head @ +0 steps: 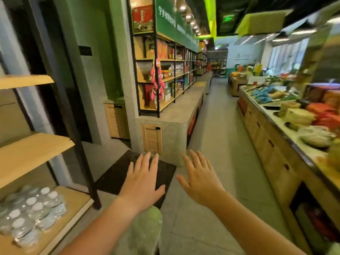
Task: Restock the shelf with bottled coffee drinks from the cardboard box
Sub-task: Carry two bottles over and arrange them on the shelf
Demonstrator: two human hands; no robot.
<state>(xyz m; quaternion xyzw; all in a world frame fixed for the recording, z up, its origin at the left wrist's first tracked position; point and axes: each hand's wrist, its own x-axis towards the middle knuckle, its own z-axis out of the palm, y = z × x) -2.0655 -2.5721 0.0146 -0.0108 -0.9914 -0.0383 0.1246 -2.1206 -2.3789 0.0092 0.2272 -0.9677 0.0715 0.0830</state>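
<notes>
Aisle floor [220,137] between shelf [31,151] and counter [266,144], left hand [142,183] and right hand [200,179] outspread, empty

Open aisle [217,144] between shelf [36,153] and counter [272,144]

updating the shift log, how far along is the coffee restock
Done: nothing visible; the wooden shelf on the left shows bare boards, only clear white-capped bottles on its lowest. In hand: nothing, left hand and right hand both open. Left: everything; no box or coffee bottles in view.
</notes>
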